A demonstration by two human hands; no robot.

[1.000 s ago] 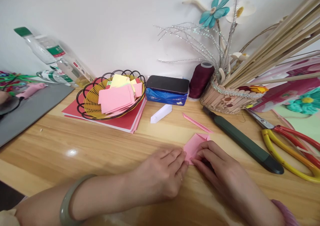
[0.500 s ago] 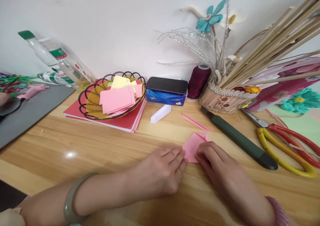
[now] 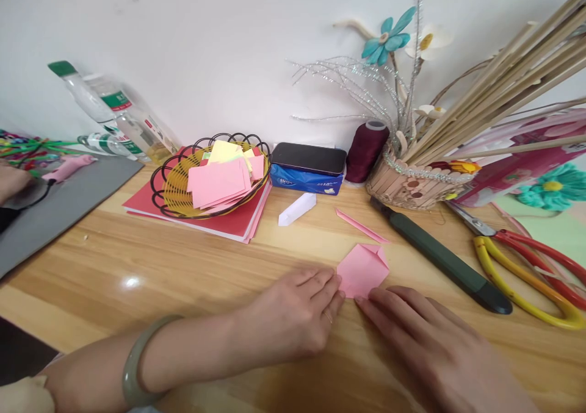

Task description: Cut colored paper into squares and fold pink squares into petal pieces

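A small pink paper with folded corners lies on the wooden table between my hands. My left hand rests at its left edge, fingers closed together with the fingertips on the paper's lower left side. At the lower right edge, my right hand has its thumb and index fingertip on the paper, pinching the bottom corner. Just above the paper lies a thin folded pink strip. A folded white paper piece is further up and left.
A yellow basket of paper squares sits on red sheets at the left. Behind are a phone on a blue tissue pack and a maroon thread spool. A green cutter and scissors lie right. Another person's hand is far left.
My right hand has moved down from the paper's right side to its lower edge, uncovering more of it. My left hand has stayed in place. The view has shifted slightly.
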